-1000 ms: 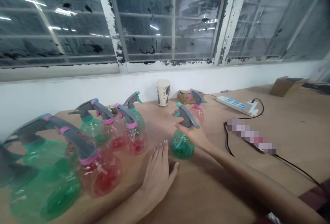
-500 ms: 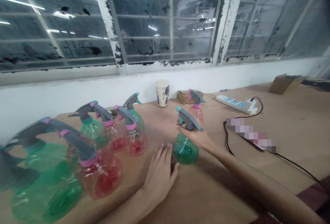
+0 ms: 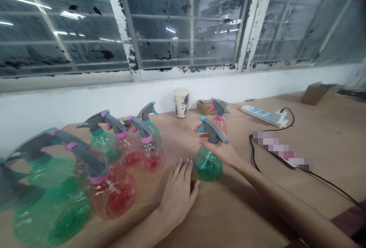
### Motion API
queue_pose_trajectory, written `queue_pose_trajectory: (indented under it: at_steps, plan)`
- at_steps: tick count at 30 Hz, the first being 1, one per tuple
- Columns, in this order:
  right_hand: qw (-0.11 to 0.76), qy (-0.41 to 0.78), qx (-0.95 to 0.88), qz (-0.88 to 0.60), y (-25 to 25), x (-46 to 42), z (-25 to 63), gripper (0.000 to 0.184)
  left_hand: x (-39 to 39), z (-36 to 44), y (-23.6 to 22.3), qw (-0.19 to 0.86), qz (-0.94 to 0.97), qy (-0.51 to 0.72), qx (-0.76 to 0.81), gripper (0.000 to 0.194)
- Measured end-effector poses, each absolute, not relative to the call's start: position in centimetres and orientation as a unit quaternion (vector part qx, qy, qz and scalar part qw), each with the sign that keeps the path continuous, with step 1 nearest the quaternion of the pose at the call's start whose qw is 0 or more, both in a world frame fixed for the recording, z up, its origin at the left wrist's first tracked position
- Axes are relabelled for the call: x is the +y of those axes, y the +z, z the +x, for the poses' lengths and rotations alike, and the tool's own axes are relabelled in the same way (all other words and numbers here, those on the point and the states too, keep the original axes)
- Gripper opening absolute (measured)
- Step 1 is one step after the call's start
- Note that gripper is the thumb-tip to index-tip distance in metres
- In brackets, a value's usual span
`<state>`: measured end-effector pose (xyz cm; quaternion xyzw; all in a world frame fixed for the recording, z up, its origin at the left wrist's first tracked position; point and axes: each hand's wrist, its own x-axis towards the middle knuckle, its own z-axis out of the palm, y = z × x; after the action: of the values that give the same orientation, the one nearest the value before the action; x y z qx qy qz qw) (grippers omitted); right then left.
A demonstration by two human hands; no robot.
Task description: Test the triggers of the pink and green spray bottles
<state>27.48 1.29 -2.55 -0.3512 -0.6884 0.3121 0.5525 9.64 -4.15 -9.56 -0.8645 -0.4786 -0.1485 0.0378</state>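
One counter carries a row of spray bottles, with the right hand gripping a green spray bottle by the neck, upright, and the left hand lying open and flat on the counter just beside it.

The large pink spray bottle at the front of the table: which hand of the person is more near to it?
The left hand. It rests on the table to the right of the large pink spray bottle, not touching it. The right hand is farther right, holding the green spray bottle.
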Motion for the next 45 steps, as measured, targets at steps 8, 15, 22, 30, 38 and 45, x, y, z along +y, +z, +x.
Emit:
queue_pose_trajectory:
  at_steps: [8,15,22,30,38,45]
  plan:
    - [0.545,0.323,-0.683,-0.363,-2.4,1.1,27.4,0.029,-4.4,9.7,-8.9,0.017,-0.854,-0.152,-0.497,0.051]
    - [0.554,0.332,-0.675,-0.356,-2.5,1.5,27.0,0.046,-4.5,9.8,-8.9,0.011,-0.852,-0.160,-0.499,0.050]
    - [0.544,0.350,-0.684,-0.338,-2.0,3.0,25.2,0.037,-4.5,9.7,-9.1,-0.015,-0.835,-0.186,-0.517,0.062]
    - [0.537,0.336,-0.702,-0.326,-2.3,4.4,24.4,0.023,-4.7,9.6,-9.1,-0.016,-0.825,-0.225,-0.519,0.076]
    - [0.541,0.334,-0.696,-0.333,-2.1,4.2,24.5,0.020,-4.5,9.7,-9.3,-0.004,-0.827,-0.216,-0.518,0.073]
    - [0.570,0.328,-0.650,-0.380,-2.2,3.7,24.4,0.011,-4.6,9.5,-9.4,0.001,-0.833,-0.218,-0.508,0.072]
